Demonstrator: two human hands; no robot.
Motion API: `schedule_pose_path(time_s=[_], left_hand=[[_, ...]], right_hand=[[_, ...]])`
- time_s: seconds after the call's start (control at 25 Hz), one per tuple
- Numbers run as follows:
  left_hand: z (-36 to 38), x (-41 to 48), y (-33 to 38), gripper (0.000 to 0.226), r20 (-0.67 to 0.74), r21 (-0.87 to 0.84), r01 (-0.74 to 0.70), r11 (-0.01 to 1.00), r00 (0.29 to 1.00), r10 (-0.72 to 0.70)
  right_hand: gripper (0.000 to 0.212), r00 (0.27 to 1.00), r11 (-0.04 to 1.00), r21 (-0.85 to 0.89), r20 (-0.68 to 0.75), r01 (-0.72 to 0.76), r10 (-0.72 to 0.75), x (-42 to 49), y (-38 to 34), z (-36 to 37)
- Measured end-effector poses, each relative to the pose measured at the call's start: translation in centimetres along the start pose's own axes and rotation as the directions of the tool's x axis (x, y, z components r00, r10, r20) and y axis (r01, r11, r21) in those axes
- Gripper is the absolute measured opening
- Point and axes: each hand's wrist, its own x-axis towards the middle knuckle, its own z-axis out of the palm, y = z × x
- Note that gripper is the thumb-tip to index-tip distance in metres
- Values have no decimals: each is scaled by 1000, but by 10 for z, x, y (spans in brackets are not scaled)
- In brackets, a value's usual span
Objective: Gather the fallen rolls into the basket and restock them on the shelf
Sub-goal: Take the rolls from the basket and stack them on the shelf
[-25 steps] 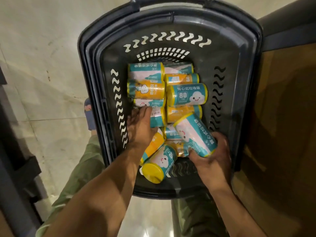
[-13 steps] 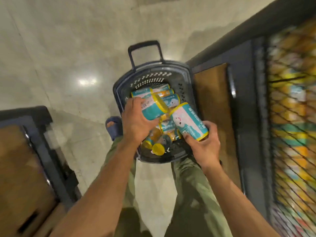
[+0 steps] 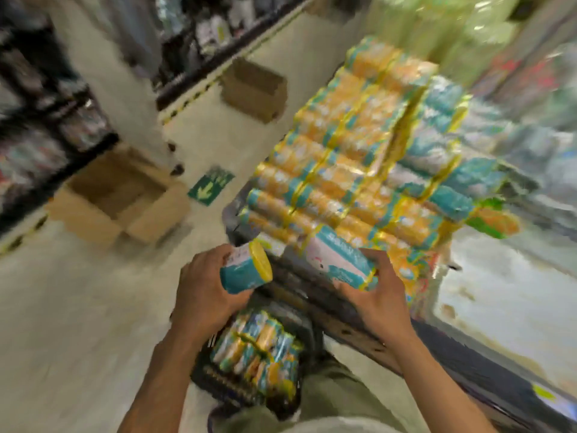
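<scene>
Teal-wrapped roll with a yellow end cap (image 3: 245, 273) sits in the left hand (image 3: 203, 296), fingers curled round it. The right hand (image 3: 376, 303) grips a second teal-and-white roll (image 3: 338, 260). Both are above the dark plastic basket (image 3: 218, 382) of more rolls, right beside the shelf's stacked orange and teal packs (image 3: 343, 170). Pretty blurry tbh.

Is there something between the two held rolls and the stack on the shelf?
Nothing visible. The left roll and right roll are held close before the shelf stack, open air between, though the picture is blurred.
</scene>
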Motion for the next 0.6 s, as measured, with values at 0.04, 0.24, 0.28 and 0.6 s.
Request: schedule_pose_path(time_s=[0.04, 0.24, 0.28, 0.6], left_hand=[[8, 28, 30, 73, 30, -10, -87, 996, 996, 88], [79, 149, 171, 62, 187, -12, -419, 908, 891, 413], [99, 170, 197, 63, 226, 5, -469, 883, 861, 456], [277, 276, 283, 71, 545, 104, -656, 748, 666, 509]], right_hand=[[67, 998, 1000, 17, -67, -16, 17, 12, 5, -28], [78, 969, 994, -29, -226, -105, 96, 87, 59, -141], [79, 969, 993, -45, -230, -106, 93, 103, 74, -159], [77, 995, 976, -198, -63, -88, 77, 212, 210, -202]])
